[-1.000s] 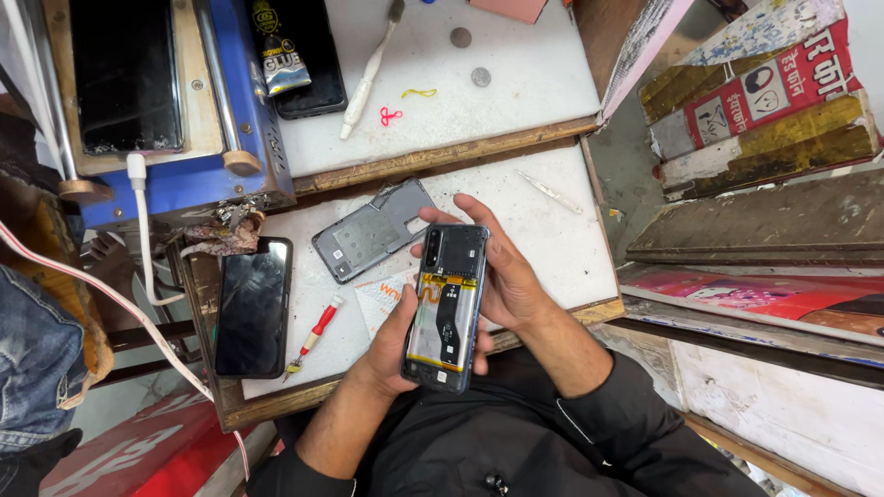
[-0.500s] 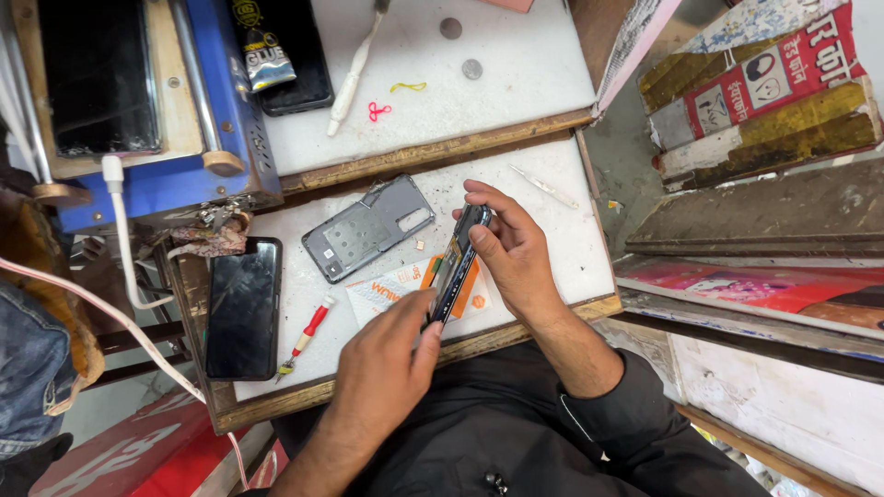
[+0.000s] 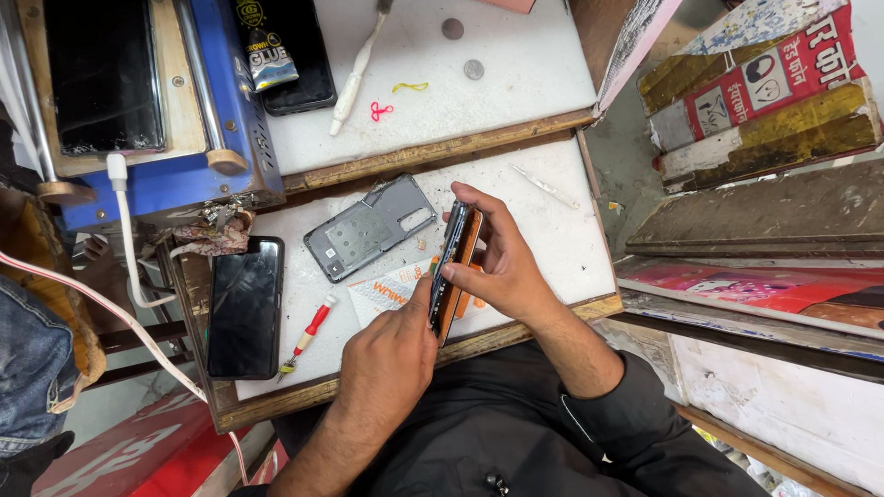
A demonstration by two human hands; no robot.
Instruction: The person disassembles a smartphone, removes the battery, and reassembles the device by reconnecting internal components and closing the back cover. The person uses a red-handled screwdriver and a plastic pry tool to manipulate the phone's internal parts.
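I hold an opened smartphone on edge above the white work mat, its orange side turned right. My left hand grips its lower end. My right hand clasps its upper half, fingers curled over the top. The phone's grey back cover lies inside-up on the mat just left of my hands. A printed card lies under the phone.
A black phone lies screen-up at the mat's left, a small red-handled screwdriver beside it. A white spudger lies at the right. Behind are a blue machine, a glue tube, a toothbrush and a coin.
The phone showed its open inside facing me a second ago; both hands have turned it onto its edge. Half a second ago it was near this pose.
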